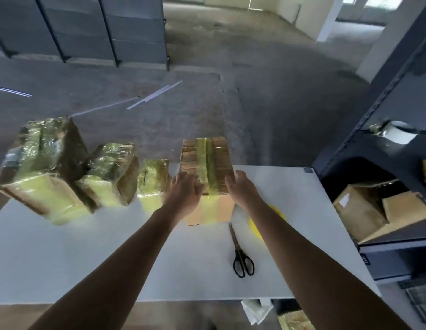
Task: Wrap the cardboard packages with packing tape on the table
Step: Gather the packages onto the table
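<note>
Fingers (195, 185) of left hand (183, 190) spread flat on package (220, 158); right hand (240, 189) likewise (bare cardboard beyond them). Best to press tape (203, 160) outward, firmly.

Along the far edge of the white table (88, 258) stand a large package (40, 167), medium package (109, 172) and small package (152, 179), all sheathed in glossy yellowish tape. The fourth package (207, 160) has only a central band, its cardboard sides bare. A yellow tape roll (254, 228) lies beside it, partly hidden.

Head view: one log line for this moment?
left hand: open, on box top | right hand: open, at box right edge | box: partly taped | scissors: on table
</note>
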### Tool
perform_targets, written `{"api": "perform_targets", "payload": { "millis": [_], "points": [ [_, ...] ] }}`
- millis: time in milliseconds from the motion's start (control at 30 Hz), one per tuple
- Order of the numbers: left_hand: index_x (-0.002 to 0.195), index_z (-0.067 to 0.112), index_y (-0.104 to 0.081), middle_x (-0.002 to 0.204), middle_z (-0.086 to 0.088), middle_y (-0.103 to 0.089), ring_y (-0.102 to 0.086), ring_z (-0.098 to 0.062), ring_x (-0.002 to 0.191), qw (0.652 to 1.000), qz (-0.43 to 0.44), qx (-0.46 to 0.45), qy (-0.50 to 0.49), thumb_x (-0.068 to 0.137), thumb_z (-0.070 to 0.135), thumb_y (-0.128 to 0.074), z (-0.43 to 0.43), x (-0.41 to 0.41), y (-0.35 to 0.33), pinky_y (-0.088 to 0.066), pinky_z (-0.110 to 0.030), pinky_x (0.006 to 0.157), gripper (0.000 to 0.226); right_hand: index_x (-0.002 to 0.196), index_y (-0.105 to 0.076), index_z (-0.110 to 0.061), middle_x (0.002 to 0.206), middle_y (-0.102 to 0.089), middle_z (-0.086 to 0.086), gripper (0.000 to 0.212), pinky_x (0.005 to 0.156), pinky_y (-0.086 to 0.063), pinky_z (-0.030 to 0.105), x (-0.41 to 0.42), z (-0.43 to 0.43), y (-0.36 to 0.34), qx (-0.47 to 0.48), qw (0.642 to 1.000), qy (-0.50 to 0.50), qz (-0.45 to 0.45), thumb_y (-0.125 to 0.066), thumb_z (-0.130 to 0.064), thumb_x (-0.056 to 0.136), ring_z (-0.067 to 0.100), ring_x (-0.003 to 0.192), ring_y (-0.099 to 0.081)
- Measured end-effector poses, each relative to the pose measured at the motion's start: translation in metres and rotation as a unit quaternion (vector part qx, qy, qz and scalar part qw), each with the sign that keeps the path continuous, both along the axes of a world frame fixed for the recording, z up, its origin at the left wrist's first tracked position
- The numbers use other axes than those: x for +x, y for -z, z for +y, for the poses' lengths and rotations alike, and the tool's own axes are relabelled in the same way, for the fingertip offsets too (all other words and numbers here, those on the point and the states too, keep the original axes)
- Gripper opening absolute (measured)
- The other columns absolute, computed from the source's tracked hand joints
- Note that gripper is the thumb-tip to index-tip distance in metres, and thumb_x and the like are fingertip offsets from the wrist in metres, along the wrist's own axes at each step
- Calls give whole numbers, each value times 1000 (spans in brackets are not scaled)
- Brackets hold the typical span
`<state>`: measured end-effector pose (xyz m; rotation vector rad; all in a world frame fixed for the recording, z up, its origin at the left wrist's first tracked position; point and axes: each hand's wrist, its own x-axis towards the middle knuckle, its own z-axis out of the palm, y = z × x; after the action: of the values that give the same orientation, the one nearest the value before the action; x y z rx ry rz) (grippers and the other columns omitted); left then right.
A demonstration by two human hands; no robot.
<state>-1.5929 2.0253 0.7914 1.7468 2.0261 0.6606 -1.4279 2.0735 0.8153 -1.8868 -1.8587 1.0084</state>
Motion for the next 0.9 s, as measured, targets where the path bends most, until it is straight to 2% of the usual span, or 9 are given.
{"api": "perform_targets", "payload": {
  "millis": [167, 233, 333, 400, 500, 600, 700, 800, 900],
  "points": [
    [126, 9, -56, 136, -13, -49, -44, -26, 129, 998, -29, 41, 35, 97, 24, -50, -43, 35, -9, -36, -35, 106, 33, 140, -38, -5, 139, -47, 19, 44, 98, -36, 35, 24, -72, -18, 51, 998, 21, 9, -34, -31, 104, 35, 127, -45],
    [123, 11, -56, 135, -12, -47, -47, -26, 124, 997, -77, 13, 30, 96, 22, -50, -63, 56, -11, -37, -27, 98, 31, 141, -38, -8, 139, -48, 16, 43, 97, -35, 32, 40, -101, -19, 52, 998, 43, 10, -35, -29, 104, 32, 126, -46],
    [121, 13, -56, 130, -12, -48, -54, -24, 107, 991, -127, -24, 36, 95, 20, -48, -91, 87, -11, -39, -23, 81, 28, 135, -45, -13, 132, -55, 14, 38, 93, -39, 32, 66, -137, -9, 30, 996, 82, 30, -38, -30, 101, 31, 119, -51],
    [121, 12, -55, 127, -13, -48, -51, -19, 100, 988, -141, -37, 45, 95, 18, -47, -106, 105, -7, -34, -20, 77, 28, 126, -51, -17, 125, -59, 13, 33, 93, -48, 41, 84, -156, 0, 18, 992, 111, 51, -40, -34, 99, 32, 110, -57],
    [119, 8, -57, 124, -15, -53, -55, -24, 108, 984, -154, -51, 73, 93, 13, -49, -127, 132, 4, -37, -22, 83, 28, 130, -48, -19, 121, -61, 14, 38, 91, -51, 51, 112, -185, 15, 3, 985, 155, 82, -42, -36, 96, 33, 108, -60],
    [116, 4, -59, 121, -15, -58, -56, -30, 111, 982, -146, -67, 100, 91, 11, -48, -146, 162, 16, -44, -28, 85, 29, 131, -47, -19, 126, -58, 12, 39, 93, -50, 52, 140, -215, 34, -9, 978, 184, 97, -42, -36, 96, 32, 109, -60],
    [117, 5, -60, 124, -14, -59, -55, -29, 116, 980, -139, -84, 112, 90, 13, -49, -168, 199, 28, -43, -33, 94, 30, 131, -48, -20, 127, -58, 11, 38, 95, -49, 51, 174, -247, 49, -22, 972, 205, 111, -40, -35, 97, 31, 112, -60],
    [115, 5, -60, 121, -12, -62, -57, -29, 112, 974, -166, -99, 115, 89, 9, -50, -199, 245, 43, -46, -32, 90, 28, 129, -49, -22, 120, -59, 8, 41, 94, -50, 52, 214, -283, 66, -34, 966, 230, 111, -35, -37, 93, 31, 111, -60],
    [112, 3, -61, 116, -13, -63, -58, -28, 109, 971, -175, -110, 118, 89, 7, -49, -237, 298, 58, -41, -26, 81, 26, 126, -52, -21, 118, -60, 9, 37, 91, -51, 51, 259, -323, 86, -40, 959, 256, 115, -33, -30, 95, 31, 108, -62]
  ]
}}
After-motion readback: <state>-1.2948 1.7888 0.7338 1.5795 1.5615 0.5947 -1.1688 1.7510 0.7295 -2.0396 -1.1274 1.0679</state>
